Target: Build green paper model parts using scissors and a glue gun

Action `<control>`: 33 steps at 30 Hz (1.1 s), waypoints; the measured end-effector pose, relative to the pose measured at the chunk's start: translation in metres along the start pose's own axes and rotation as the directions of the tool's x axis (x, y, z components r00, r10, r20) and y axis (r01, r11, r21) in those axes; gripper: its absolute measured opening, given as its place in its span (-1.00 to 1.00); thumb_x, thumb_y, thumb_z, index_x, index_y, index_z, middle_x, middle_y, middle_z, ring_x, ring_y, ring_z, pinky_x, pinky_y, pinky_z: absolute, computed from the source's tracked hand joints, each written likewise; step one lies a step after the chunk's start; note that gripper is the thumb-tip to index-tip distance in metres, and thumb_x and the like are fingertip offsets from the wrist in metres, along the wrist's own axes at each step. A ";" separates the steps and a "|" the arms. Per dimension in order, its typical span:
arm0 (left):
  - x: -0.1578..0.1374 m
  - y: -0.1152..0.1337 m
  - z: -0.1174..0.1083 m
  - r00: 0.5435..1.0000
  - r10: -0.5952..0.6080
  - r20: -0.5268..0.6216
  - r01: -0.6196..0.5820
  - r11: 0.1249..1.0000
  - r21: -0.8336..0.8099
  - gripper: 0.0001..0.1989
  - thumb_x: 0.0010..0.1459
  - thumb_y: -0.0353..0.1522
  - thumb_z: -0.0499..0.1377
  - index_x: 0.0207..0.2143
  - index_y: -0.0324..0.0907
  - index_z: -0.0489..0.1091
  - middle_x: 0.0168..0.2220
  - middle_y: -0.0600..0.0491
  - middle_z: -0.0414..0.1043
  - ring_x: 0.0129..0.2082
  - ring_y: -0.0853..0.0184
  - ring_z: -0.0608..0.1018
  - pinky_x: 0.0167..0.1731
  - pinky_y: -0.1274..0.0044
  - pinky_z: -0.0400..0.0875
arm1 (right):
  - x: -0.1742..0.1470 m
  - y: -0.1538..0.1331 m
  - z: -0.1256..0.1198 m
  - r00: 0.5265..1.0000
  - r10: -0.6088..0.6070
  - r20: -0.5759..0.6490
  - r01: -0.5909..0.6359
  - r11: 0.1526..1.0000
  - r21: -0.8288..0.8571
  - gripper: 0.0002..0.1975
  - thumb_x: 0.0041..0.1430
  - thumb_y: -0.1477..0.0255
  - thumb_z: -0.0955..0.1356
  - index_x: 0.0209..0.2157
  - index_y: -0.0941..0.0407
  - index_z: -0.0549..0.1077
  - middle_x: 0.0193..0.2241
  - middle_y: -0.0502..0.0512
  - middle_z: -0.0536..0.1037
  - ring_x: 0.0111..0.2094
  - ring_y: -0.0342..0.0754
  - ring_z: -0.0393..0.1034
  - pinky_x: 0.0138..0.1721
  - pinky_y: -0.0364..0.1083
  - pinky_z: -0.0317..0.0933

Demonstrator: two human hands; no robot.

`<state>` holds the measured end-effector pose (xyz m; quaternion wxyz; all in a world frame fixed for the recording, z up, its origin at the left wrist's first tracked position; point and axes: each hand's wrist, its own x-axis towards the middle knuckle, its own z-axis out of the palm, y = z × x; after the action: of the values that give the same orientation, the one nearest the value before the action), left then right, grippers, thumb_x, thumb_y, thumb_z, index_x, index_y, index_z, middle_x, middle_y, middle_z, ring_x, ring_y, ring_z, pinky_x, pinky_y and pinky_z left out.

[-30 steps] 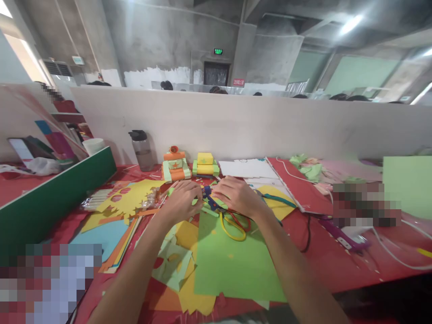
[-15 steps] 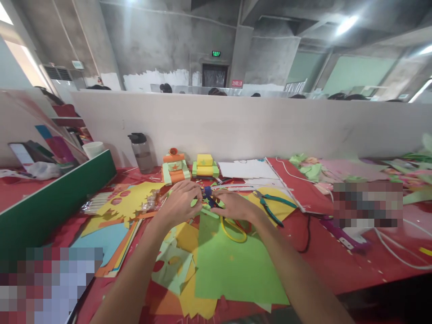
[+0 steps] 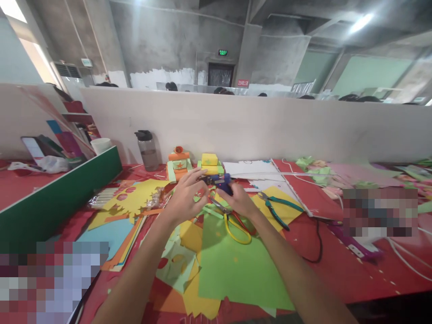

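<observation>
My right hand (image 3: 238, 198) is wrapped round the grip of a blue hot glue gun (image 3: 224, 184), raised over the desk. Its nozzle points left, and a long clear glue stick (image 3: 280, 174) sticks out at the back. Close to the nozzle is my left hand (image 3: 189, 193), its fingers bent but apart, with nothing visible in it. Beneath the hands lie scissors with yellow and red handles (image 3: 238, 231) on a green paper sheet (image 3: 243, 274). Behind them stand an orange and green paper model (image 3: 178, 166) and a yellow and green one (image 3: 209, 161).
Teal-handled pliers (image 3: 280, 209) rest on yellow paper to the right. Cut star paper (image 3: 135, 198) and coloured sheets (image 3: 108, 238) lie left. A water bottle (image 3: 147, 153) stands by the partition (image 3: 256, 126). A green divider (image 3: 60, 198) borders the left side.
The glue gun, low and mostly hidden between my hands before, is now lifted and turned, with its glue stick showing. My left hand has shifted slightly. The scissors are more exposed.
</observation>
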<state>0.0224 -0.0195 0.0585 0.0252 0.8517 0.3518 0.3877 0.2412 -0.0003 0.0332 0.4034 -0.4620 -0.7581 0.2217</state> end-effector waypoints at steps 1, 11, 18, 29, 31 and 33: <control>0.001 0.001 -0.001 0.998 -0.047 -0.033 0.045 0.997 -0.055 -0.92 0.17 -0.43 0.10 -0.34 -0.15 0.39 0.25 -0.06 0.28 0.31 0.11 0.22 0.29 0.21 0.11 | 0.001 0.000 -0.004 0.999 0.000 -0.053 0.001 1.000 0.022 -0.68 0.26 0.17 0.33 -0.24 0.17 0.48 -0.48 0.00 0.46 -0.47 -0.08 0.27 -0.43 -0.12 0.16; 0.004 -0.022 0.015 0.802 -0.589 -0.097 0.464 0.717 -0.521 -0.86 0.08 -0.34 0.10 -0.51 -0.18 0.32 -0.19 0.00 0.47 -0.13 0.23 0.50 -0.04 0.37 0.38 | 0.000 0.000 -0.030 0.964 0.041 -0.262 0.009 0.983 0.185 -0.62 0.23 0.09 0.35 -0.25 0.12 0.58 -0.50 0.05 0.51 -0.42 -0.02 0.40 -0.36 -0.08 0.30; 0.003 -0.026 0.016 0.774 -0.631 -0.048 0.516 0.673 -0.530 -0.87 0.05 -0.33 0.10 -0.51 -0.18 0.33 -0.44 0.12 0.38 -0.40 0.36 0.43 -0.36 0.54 0.32 | -0.012 -0.006 -0.026 0.993 -0.043 -0.108 0.039 0.998 -0.041 -0.67 0.25 0.11 0.32 -0.33 0.07 0.55 -0.37 0.08 0.60 -0.30 0.08 0.47 -0.28 -0.03 0.32; 0.003 -0.028 0.023 0.814 -0.577 -0.072 0.471 0.726 -0.501 -0.89 0.07 -0.36 0.12 -0.44 -0.19 0.40 -0.32 0.06 0.46 -0.27 0.32 0.49 -0.20 0.49 0.37 | -0.012 -0.019 -0.011 0.928 -0.360 -0.096 0.321 0.904 -0.283 -0.68 0.28 0.19 0.33 -0.48 0.07 0.30 -0.50 0.02 0.41 -0.46 -0.06 0.29 -0.42 -0.12 0.15; 0.003 -0.026 0.021 0.819 -0.567 -0.082 0.455 0.731 -0.508 -0.89 0.08 -0.35 0.12 -0.45 -0.19 0.39 -0.36 0.07 0.44 -0.28 0.31 0.48 -0.22 0.50 0.36 | -0.012 -0.018 -0.012 0.923 -0.371 -0.104 0.320 0.889 -0.328 -0.65 0.28 0.18 0.33 -0.51 0.06 0.29 -0.52 0.01 0.38 -0.47 -0.06 0.28 -0.42 -0.12 0.14; 0.003 -0.025 0.020 0.821 -0.564 -0.091 0.448 0.734 -0.511 -0.89 0.10 -0.35 0.13 -0.45 -0.18 0.38 -0.36 0.08 0.43 -0.28 0.32 0.48 -0.23 0.50 0.35 | -0.012 -0.018 -0.014 0.913 -0.393 -0.105 0.333 0.870 -0.364 -0.63 0.28 0.18 0.33 -0.53 0.06 0.29 -0.53 0.00 0.37 -0.47 -0.06 0.27 -0.41 -0.11 0.12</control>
<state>0.0231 0.0056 0.0390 0.2922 0.6368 0.4677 0.5388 0.2463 -0.0201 0.0488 0.4178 -0.3908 -0.8195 -0.0334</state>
